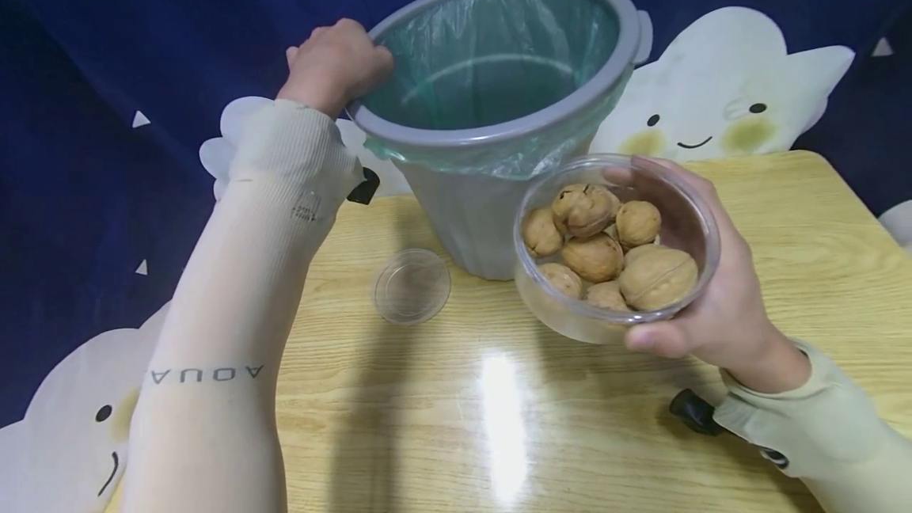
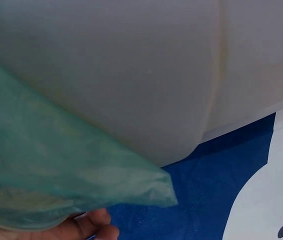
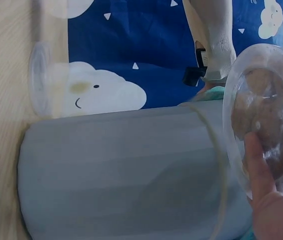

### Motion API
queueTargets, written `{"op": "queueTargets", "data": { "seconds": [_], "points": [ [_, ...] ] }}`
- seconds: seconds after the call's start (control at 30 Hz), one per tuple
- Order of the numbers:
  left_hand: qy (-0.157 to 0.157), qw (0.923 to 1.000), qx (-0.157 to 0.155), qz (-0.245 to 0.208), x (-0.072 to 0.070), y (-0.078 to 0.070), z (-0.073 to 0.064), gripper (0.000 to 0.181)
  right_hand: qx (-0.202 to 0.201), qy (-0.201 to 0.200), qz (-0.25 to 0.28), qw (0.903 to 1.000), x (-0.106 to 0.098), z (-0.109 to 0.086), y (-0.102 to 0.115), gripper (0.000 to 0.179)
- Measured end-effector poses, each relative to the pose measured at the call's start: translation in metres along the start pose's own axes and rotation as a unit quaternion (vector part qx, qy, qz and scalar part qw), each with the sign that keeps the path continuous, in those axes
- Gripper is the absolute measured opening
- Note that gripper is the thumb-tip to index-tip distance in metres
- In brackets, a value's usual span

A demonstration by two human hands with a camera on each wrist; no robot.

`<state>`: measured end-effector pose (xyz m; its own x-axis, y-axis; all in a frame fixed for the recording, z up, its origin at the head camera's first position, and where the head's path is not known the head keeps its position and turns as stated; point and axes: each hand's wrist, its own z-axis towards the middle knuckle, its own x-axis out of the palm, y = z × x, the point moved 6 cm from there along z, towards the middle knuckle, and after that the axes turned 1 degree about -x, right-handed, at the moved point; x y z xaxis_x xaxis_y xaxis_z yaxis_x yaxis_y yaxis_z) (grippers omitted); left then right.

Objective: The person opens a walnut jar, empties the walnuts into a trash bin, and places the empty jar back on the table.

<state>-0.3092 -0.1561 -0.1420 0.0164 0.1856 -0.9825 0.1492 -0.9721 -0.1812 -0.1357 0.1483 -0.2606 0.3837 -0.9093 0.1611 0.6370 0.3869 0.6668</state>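
Note:
A grey trash can (image 1: 470, 220) lined with a green plastic bag (image 1: 499, 46) stands on the table in the head view, leaning slightly. My left hand (image 1: 335, 62) grips its rim at the left; in the left wrist view those fingertips (image 2: 100, 220) show below the bag's folded edge (image 2: 81, 150). With my right hand (image 1: 727, 291) I hold a clear round plastic container (image 1: 570, 323) in front of the can's right side. Several whole walnuts (image 1: 593, 257) lie in it. From the right wrist, the container's bottom (image 3: 261, 115) shows, with a finger across it.
A clear round lid (image 1: 412, 286) lies flat on the wooden table (image 1: 442, 418), left of the can's base. Behind the table hangs a dark blue cloth (image 1: 235, 14) printed with smiling clouds and white triangles. A black piece (image 1: 694, 412) sticks out by the right sleeve.

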Motion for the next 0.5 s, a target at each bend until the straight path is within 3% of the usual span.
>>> {"op": "queueTargets", "data": {
  "seconds": [0.5],
  "points": [
    [0.018, 0.9998, 0.000, -0.001, 0.006, -0.009, 0.012, 0.018, -0.046, -0.015, 0.004, 0.9988, -0.022, 0.013, 0.015, 0.116]
  ]
}}
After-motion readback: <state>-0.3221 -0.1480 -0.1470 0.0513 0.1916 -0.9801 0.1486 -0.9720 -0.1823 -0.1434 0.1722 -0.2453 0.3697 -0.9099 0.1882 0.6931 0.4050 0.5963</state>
